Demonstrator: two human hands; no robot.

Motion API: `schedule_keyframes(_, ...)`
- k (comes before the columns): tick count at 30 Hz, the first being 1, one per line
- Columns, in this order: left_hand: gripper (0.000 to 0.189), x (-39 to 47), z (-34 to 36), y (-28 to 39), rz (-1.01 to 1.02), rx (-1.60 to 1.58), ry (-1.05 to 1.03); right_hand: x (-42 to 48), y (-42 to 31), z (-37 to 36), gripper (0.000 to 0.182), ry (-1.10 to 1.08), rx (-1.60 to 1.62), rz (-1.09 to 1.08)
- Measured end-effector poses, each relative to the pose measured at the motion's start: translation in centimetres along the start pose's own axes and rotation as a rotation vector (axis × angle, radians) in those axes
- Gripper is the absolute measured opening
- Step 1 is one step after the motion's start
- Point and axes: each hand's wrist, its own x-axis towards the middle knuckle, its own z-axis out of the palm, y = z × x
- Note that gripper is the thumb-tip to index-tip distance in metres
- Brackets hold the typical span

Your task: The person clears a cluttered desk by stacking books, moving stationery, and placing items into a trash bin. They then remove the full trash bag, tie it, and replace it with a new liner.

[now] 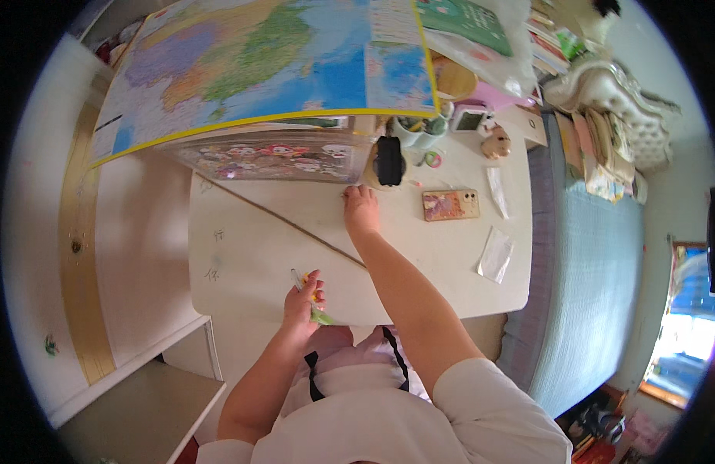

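Observation:
My left hand (302,301) is closed around a slim pen-like item (298,279) with clear, yellow and green parts, held over the near edge of the white desk (427,278). Most of that item is hidden by my fingers. Farther out, my right hand (362,210) reaches across to the desktop, its fingertips down in front of a clear storage box with cartoon stickers (276,159). Whether something small is pinched there cannot be told. Just right of these fingertips stands a black-topped object (389,161) on a pale round base. A thin brown stick or strip (282,217) runs diagonally across the desk.
A phone in a patterned case (450,205), a clear plastic wrapper (495,254) and a white strip (497,192) lie on the right. Behind them are tape rolls (432,159), pencil cups (412,130) and a small figurine (495,142). A map (265,64) overhangs the back.

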Motion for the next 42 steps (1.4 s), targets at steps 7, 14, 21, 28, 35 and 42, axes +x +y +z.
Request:
schedule_keyframes(7,0.035,1.5,2.3,1.0,0.017,-0.040,-0.156,-5.4,-3.3,-6.1,0.007,-0.258,0.458,-0.095)
schedule_keyframes(14,0.026,0.5,7.0,-2.4,-0.018,0.131,-0.216,-17.2,-1.5,-11.8,0.011,0.052,0.334,-0.169)
schedule_keyframes(21,0.023,0.0,10.4,-4.0,-0.064,0.164,-0.275,-16.5,17.1,-19.4,0.074,0.433,0.073,0.252)
schedule_keyframes(28,0.023,0.5,15.3,-11.0,-0.099,0.175,-0.218,-19.5,29.7,-18.7,0.053,0.205,-0.228,0.256)
schedule_keyframes(35,0.031,0.0,22.3,-20.0,-0.067,0.053,-0.273,-18.9,30.4,-26.1,0.047,-0.084,2.029,0.692)
schedule_keyframes(42,0.033,-2.6,28.5,-23.9,0.152,-0.136,-0.187,-18.4,28.2,-33.4,0.050,-0.411,2.020,0.408)
